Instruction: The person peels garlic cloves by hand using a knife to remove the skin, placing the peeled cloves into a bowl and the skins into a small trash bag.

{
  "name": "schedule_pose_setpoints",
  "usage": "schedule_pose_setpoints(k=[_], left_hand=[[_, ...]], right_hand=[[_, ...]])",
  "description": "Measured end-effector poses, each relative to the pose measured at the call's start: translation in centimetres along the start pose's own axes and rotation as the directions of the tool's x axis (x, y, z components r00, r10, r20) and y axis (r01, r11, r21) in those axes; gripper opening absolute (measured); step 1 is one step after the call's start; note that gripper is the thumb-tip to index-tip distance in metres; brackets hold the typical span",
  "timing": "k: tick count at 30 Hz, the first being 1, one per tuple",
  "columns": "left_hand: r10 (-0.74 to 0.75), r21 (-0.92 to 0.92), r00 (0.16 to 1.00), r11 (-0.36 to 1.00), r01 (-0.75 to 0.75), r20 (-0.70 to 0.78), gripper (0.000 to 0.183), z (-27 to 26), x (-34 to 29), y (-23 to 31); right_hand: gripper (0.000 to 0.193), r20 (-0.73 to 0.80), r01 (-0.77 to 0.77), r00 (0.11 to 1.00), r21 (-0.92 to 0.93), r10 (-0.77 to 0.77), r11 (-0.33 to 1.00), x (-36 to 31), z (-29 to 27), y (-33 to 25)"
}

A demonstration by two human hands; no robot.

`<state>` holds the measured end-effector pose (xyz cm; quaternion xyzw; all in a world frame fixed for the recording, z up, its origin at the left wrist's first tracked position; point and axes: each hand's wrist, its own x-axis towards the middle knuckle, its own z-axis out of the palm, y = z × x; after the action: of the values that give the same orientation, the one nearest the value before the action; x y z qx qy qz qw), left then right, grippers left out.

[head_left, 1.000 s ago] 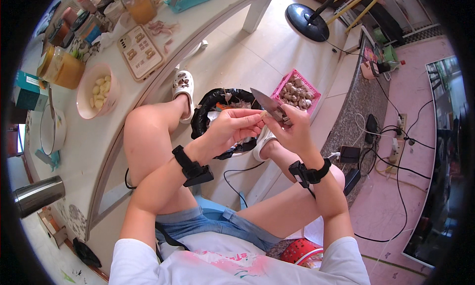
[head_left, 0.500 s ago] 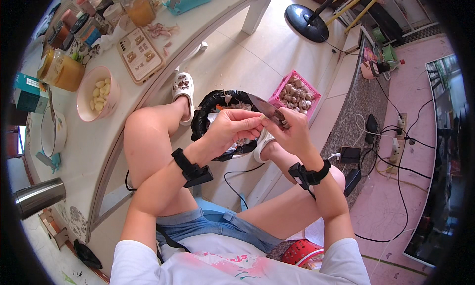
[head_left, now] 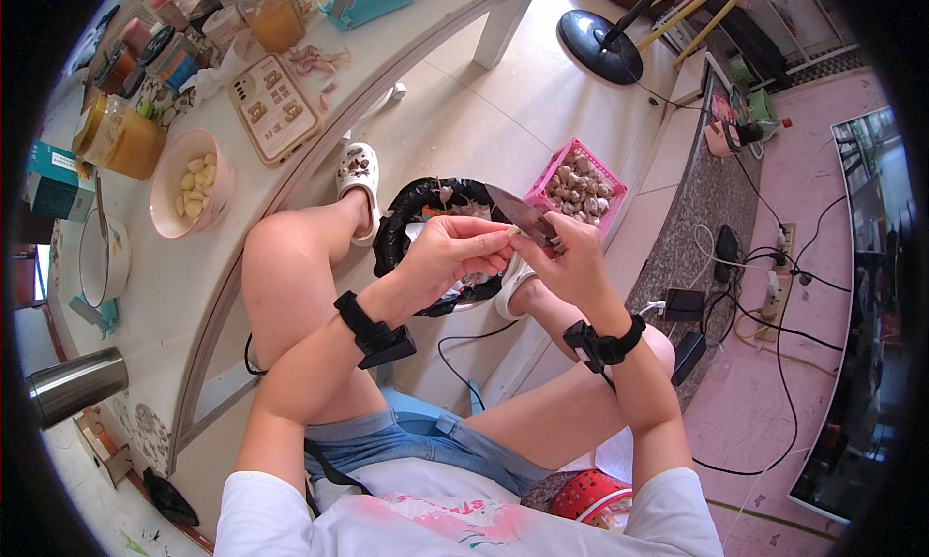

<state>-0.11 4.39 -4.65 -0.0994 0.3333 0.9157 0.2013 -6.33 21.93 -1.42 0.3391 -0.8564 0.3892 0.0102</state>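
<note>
My left hand [head_left: 459,251] pinches a small pale garlic clove [head_left: 513,233] between thumb and fingertips. Fingers wrapped round the handle, my right hand [head_left: 566,247] grips a knife [head_left: 513,209] whose broad blade points away and to the left. My right thumb meets the clove beside the blade. Both hands are above a bin lined with a black bag [head_left: 395,230], which has peelings and scraps in it. Beyond my right hand, a pink basket [head_left: 549,167] holds garlic bulbs [head_left: 581,184]. On the table at left, a pink bowl [head_left: 166,213] contains several peeled cloves [head_left: 196,181].
The curved white table [head_left: 290,204] carries jars [head_left: 131,141], a patterned tray [head_left: 276,107], a white bowl [head_left: 114,267] and loose peelings [head_left: 317,61]. A black round base [head_left: 590,49] stands on the floor ahead. At right are cables [head_left: 774,267], a stone ledge [head_left: 668,228] and a large screen [head_left: 861,344].
Almost nothing differs. Both hands stay over the bin, still holding the clove and the knife, with only a slight shift of the fingers.
</note>
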Motion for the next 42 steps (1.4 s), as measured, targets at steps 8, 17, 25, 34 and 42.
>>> schedule_pose_setpoints(k=[8, 17, 25, 34, 42], left_hand=[[-0.001, 0.004, 1.000, 1.000, 0.001, -0.016, 0.017, -0.3, 0.1, -0.1], [0.002, 0.001, 1.000, 1.000, -0.002, 0.003, 0.020, 0.0, 0.2, -0.1], [0.042, 0.119, 0.999, 0.992, -0.039, -0.022, 0.020, 0.0, 0.1, 0.1], [0.019, 0.109, 0.999, 0.994, -0.014, -0.044, 0.019, 0.0, 0.1, 0.1], [0.000, 0.049, 1.000, 0.999, 0.001, -0.022, 0.016, -0.3, 0.0, -0.3]], right_hand=[[0.025, 0.083, -0.092, 0.993, 0.104, 0.083, 0.990, -0.2, 0.2, 0.3], [0.026, 0.001, -0.069, 0.998, 0.061, 0.069, 0.996, 0.1, -0.1, -0.3], [0.032, 0.008, -0.086, 0.996, -0.020, 0.087, 0.996, 0.1, -0.3, -0.7], [0.030, 0.037, -0.101, 0.994, 0.036, 0.100, 0.994, -0.1, 0.0, 0.1], [0.025, 0.169, -0.245, 0.964, 0.276, 0.205, 0.929, -0.4, 0.2, 0.6]])
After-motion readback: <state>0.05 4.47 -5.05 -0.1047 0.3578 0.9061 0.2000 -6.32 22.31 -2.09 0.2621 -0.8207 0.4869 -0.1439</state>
